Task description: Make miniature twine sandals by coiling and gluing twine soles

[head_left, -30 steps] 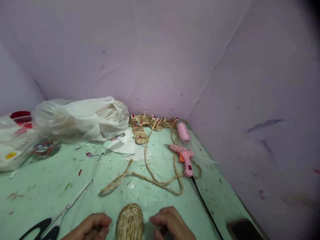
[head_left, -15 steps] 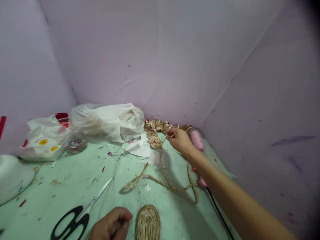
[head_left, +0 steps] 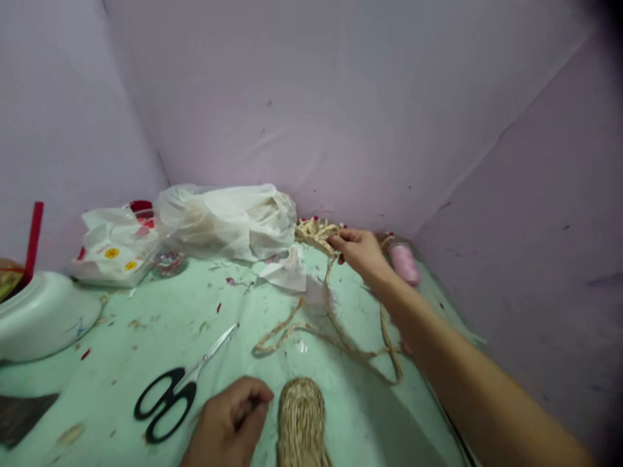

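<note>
At the back of the table my right hand [head_left: 359, 251] is closed, thumb and fingers pinching the edge of a woven straw piece [head_left: 315, 235] with loops on top. A braided straw cord [head_left: 335, 318] runs from near that hand in loose curves over the table. My left hand [head_left: 233, 418] is loosely curled near the front edge, with nothing visible in it. Just right of it, apart from the fingers, lies a coiled straw sole [head_left: 302, 421], its lower end cut off by the frame. Black-handled scissors [head_left: 182, 389] lie slightly open to the left of my left hand.
A pink thread spool [head_left: 405, 264] stands beyond my right forearm. White plastic bags [head_left: 228, 220] and a packet [head_left: 114, 250] line the back left, near a tub of coloured pins [head_left: 169, 261]. A white bowl [head_left: 53, 318] with a red straw [head_left: 34, 240] stands at left.
My right hand has taken hold of the woven straw piece, which has turned and now shows its loops. The view has shifted left; my left hand stays curled beside the sole.
</note>
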Available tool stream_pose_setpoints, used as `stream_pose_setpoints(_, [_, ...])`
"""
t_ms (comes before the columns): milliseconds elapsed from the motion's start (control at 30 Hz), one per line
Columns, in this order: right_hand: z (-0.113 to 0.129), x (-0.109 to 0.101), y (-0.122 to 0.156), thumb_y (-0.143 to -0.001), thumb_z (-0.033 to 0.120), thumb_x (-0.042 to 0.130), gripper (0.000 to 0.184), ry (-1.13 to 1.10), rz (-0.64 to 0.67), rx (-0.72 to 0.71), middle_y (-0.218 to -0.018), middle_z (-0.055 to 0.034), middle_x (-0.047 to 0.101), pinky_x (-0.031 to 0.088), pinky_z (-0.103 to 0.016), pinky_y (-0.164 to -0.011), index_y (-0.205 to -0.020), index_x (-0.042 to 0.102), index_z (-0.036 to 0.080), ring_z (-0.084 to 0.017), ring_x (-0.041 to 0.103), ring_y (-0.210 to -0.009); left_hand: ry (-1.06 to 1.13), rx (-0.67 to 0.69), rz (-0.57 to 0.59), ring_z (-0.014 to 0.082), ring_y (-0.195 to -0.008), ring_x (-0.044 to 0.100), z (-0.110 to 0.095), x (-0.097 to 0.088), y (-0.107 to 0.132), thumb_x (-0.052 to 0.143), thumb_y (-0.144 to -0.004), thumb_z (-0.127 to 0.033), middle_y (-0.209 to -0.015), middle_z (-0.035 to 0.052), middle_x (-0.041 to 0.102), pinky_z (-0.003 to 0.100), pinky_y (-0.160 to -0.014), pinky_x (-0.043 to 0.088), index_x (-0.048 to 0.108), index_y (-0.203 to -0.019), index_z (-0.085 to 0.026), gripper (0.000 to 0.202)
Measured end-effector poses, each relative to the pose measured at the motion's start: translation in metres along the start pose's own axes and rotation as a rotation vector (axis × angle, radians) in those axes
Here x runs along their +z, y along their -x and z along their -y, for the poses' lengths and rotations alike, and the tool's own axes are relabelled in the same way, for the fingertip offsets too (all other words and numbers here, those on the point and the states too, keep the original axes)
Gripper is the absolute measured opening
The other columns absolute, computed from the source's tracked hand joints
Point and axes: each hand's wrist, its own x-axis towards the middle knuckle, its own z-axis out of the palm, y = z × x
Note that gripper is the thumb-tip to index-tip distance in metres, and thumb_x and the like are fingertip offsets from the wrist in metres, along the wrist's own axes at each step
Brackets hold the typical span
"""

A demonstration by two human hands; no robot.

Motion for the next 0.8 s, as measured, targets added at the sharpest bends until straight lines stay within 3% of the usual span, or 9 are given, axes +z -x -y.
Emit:
stream_pose_setpoints(100, [0.001, -0.016, 0.082, -0.085, 0.032, 0.047, 0.028, -0.031, -0.135, -0.091, -0.052, 0.0018, 0.055, 0.034, -0.022, -0.043, -0.067, 0.062, 0.017, -0.013, 0.053, -0.049, -0.011, -0.010, 0.012, 0.0088, -0.045, 0.028, -0.003, -0.001, 0.001, 0.048, -0.069, -0.040, -0.048, -0.0075, 0.032, 0.021, -0.043, 0.024, 0.054, -0.073, -0.016, 0.025])
stream_pose_setpoints(167, [-0.007, -0.021, 0.150, -0.083, 0.028, 0.050, 0.018, -0.033, -0.187, -0.222, -0.060, 0.0002, 0.061, 0.040, -0.023, -0.048, -0.076, 0.064, 0.020, -0.014, 0.057, -0.053, -0.017, -0.008, 0.013, 0.0089, -0.045, 0.029, -0.004, -0.002, 0.002, 0.048, -0.069, -0.039, -0.047, -0.0076, 0.033, 0.021, -0.044, 0.025, 0.055, -0.075, -0.016, 0.025])
stream_pose_setpoints(267, [-0.028, -0.014, 0.233, -0.084, 0.015, 0.043, 0.022, -0.009, -0.198, -0.239, -0.084, -0.0027, 0.067, 0.048, -0.024, -0.062, -0.097, 0.059, 0.024, -0.015, 0.065, -0.069, -0.029, 0.012, 0.004, 0.0089, -0.045, 0.031, -0.004, -0.002, 0.003, 0.049, -0.069, -0.037, -0.047, -0.0075, 0.034, 0.021, -0.044, 0.025, 0.055, -0.075, -0.015, 0.024])
stream_pose_setpoints(333, [-0.042, -0.002, 0.263, -0.085, 0.009, 0.039, 0.028, 0.008, -0.193, -0.232, -0.088, -0.0034, 0.066, 0.049, -0.022, -0.066, -0.100, 0.057, 0.023, -0.014, 0.066, -0.075, -0.037, 0.029, 0.000, 0.0087, -0.045, 0.032, -0.003, -0.002, 0.003, 0.049, -0.069, -0.036, -0.047, -0.0075, 0.035, 0.021, -0.044, 0.026, 0.056, -0.075, -0.015, 0.022])
stream_pose_setpoints(467, [-0.055, 0.020, 0.275, -0.082, 0.004, 0.041, 0.032, -0.015, -0.133, -0.382, -0.091, -0.0050, 0.067, 0.050, -0.021, -0.069, -0.107, 0.054, 0.020, -0.014, 0.065, -0.081, -0.068, 0.061, -0.013, 0.0089, -0.046, 0.036, 0.001, -0.001, 0.005, 0.049, -0.072, -0.033, -0.055, -0.0041, 0.048, 0.021, -0.045, 0.030, 0.058, -0.085, -0.015, 0.024])
stream_pose_setpoints(533, [-0.055, 0.025, 0.271, -0.082, 0.003, 0.041, 0.032, -0.072, -0.123, -0.422, -0.089, -0.0054, 0.067, 0.050, -0.024, -0.067, -0.107, 0.053, 0.020, -0.015, 0.064, -0.078, -0.116, 0.102, 0.000, 0.0083, -0.048, 0.039, 0.002, -0.001, 0.006, 0.049, -0.073, -0.031, -0.072, 0.0001, 0.058, 0.021, -0.046, 0.034, 0.058, -0.097, -0.016, 0.029])
stream_pose_setpoints(633, [-0.055, 0.025, 0.268, -0.080, 0.002, 0.040, 0.034, -0.100, -0.142, -0.434, -0.086, -0.0060, 0.067, 0.050, -0.025, -0.062, -0.108, 0.052, 0.019, -0.015, 0.062, -0.072, -0.238, 0.188, 0.029, 0.0077, -0.049, 0.044, -0.004, -0.001, 0.005, 0.046, -0.076, -0.027, -0.093, 0.0029, 0.060, 0.022, -0.049, 0.038, 0.051, -0.114, -0.019, 0.039])
stream_pose_setpoints(733, [-0.056, 0.021, 0.268, -0.079, 0.002, 0.044, 0.032, -0.042, -0.170, -0.464, -0.083, -0.0066, 0.067, 0.050, -0.025, -0.059, -0.106, 0.053, 0.017, -0.015, 0.061, -0.070, -0.553, 0.249, -0.011, 0.0131, -0.056, 0.053, -0.020, 0.001, -0.003, 0.041, -0.080, -0.026, -0.086, 0.0026, 0.063, 0.025, -0.054, 0.041, 0.040, -0.127, -0.020, 0.047])
stream_pose_setpoints(800, [-0.056, 0.021, 0.269, -0.079, 0.002, 0.045, 0.031, -0.017, -0.202, -0.468, -0.081, -0.0070, 0.066, 0.051, -0.024, -0.060, -0.104, 0.055, 0.016, -0.015, 0.061, -0.069, -0.896, 0.272, -0.050, 0.0207, -0.065, 0.060, -0.031, 0.004, -0.010, 0.041, -0.081, -0.027, -0.077, 0.0048, 0.065, 0.030, -0.057, 0.041, 0.045, -0.123, -0.019, 0.043])
